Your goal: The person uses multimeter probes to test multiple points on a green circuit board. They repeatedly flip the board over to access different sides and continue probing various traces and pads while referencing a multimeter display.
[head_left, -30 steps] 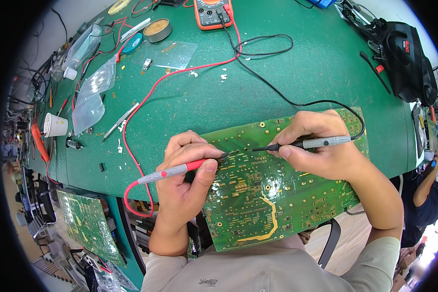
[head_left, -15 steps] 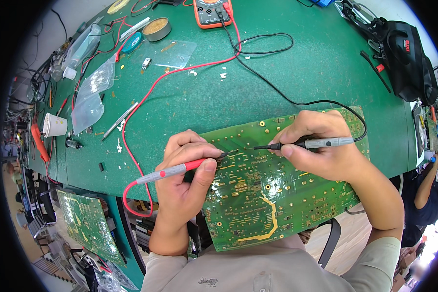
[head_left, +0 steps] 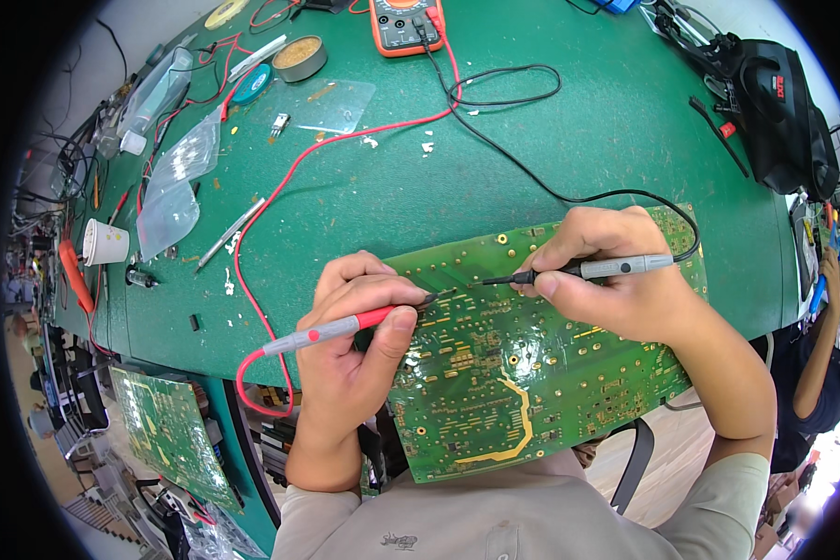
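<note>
A large green circuit board (head_left: 569, 392) lies in front of me, its near edge against my shirt. My left hand (head_left: 359, 327) pinches a red and grey test probe (head_left: 331, 329), its dark tip on or just above the upper left of the board. In my right hand (head_left: 616, 271) is a black and grey test probe (head_left: 625, 265), pointing left. Its tip is close to the red probe's tip; whether either one touches the board I cannot tell. Red and black leads run from the probes to an orange multimeter (head_left: 406, 33) at the far edge.
On the green table (head_left: 392, 205) lie a metal tweezer-like tool (head_left: 231, 233), a plastic bag (head_left: 173, 191), a round tin (head_left: 300, 58) and a white paper cup (head_left: 105, 241). A black bag (head_left: 782, 117) sits far right. Another board (head_left: 173, 434) rests at lower left. A co-worker's arm (head_left: 817, 345) shows at right.
My right hand and the black probe have shifted slightly left. The left hand stays nearly still. At the right edge the co-worker's arm has moved, now with a blue tool in hand.
</note>
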`<state>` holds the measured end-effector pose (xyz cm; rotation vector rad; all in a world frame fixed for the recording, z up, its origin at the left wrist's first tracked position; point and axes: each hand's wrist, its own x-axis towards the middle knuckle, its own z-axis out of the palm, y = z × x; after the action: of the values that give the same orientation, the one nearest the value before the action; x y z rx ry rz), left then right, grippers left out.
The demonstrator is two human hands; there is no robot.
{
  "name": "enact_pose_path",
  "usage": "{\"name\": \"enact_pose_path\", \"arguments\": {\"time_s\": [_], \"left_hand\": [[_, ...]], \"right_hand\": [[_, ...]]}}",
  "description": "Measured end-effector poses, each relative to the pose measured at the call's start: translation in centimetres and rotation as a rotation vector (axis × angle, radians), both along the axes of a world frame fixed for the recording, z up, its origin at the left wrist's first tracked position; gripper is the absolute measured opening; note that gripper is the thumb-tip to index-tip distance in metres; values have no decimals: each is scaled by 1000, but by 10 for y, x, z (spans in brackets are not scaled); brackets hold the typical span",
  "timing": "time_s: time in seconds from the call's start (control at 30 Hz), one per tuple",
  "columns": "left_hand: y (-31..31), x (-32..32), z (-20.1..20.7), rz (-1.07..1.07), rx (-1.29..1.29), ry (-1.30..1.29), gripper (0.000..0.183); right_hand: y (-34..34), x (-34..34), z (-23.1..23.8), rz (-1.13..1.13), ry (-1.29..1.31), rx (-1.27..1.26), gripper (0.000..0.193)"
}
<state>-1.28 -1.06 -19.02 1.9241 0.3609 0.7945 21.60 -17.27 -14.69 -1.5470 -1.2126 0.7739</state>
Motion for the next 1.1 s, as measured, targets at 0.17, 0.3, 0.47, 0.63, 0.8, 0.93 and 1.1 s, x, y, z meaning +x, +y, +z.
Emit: {"name": "enact_pose_path", "arguments": {"time_s": [0.17, 0.3, 0.47, 0.63, 0.8, 0.93, 1.1], "left_hand": [[1, 0, 0, -2, 2, 8, 14], [0, 1, 0, -2, -10, 3, 14], [0, 0, 0, 8, -11, 3, 13], [1, 0, 2, -14, -7, 23, 12], [2, 1, 10, -37, 51, 52, 13], [3, 1, 15, -47, 94, 81, 12], [2, 4, 20, -44, 127, 91, 11]], "right_hand": [[0, 1, 0, 19, -97, 19, 10], [1, 1, 2, 22, -81, -4, 10], [0, 4, 4, 73, -140, 6, 10], [0, 3, 6, 77, -118, -9, 11], [1, 2, 11, 102, -185, -9, 14], [6, -1, 9, 83, -149, 76, 10], [8, 1, 17, 126, -254, 21, 13]]}}
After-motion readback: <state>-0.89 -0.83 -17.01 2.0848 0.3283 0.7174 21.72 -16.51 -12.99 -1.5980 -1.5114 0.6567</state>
